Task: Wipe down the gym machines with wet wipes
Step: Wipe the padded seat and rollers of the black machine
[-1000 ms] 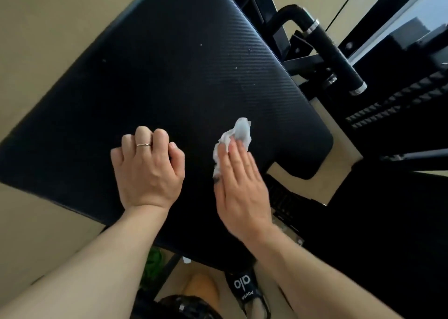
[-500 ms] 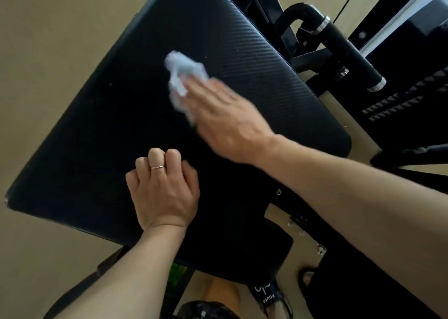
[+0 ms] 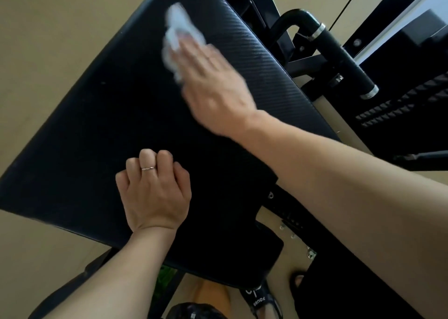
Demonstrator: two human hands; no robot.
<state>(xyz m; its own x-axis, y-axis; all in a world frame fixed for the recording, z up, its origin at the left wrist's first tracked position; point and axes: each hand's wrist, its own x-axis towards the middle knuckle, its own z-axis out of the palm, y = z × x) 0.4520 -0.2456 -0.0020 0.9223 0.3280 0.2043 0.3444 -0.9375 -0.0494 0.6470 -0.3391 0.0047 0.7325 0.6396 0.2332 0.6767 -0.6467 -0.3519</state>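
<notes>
Right hand [image 3: 213,86] flat on white wipe [image 3: 178,36] atop black pad [image 3: 97,124]; curled left hand [image 3: 155,192] nearby.

A: Lighting is soft daylight from the upper right; bright strip there is near blown out.
B: Blur?
A: right hand [image 3: 215,88] and wet wipe [image 3: 177,32] smeared by motion. left hand [image 3: 155,192] sharp.
B: Pad?
A: pad [image 3: 84,136] sheen on the far weave, near end crushed to black (no detail). Wide-angle bends the edges.
</notes>
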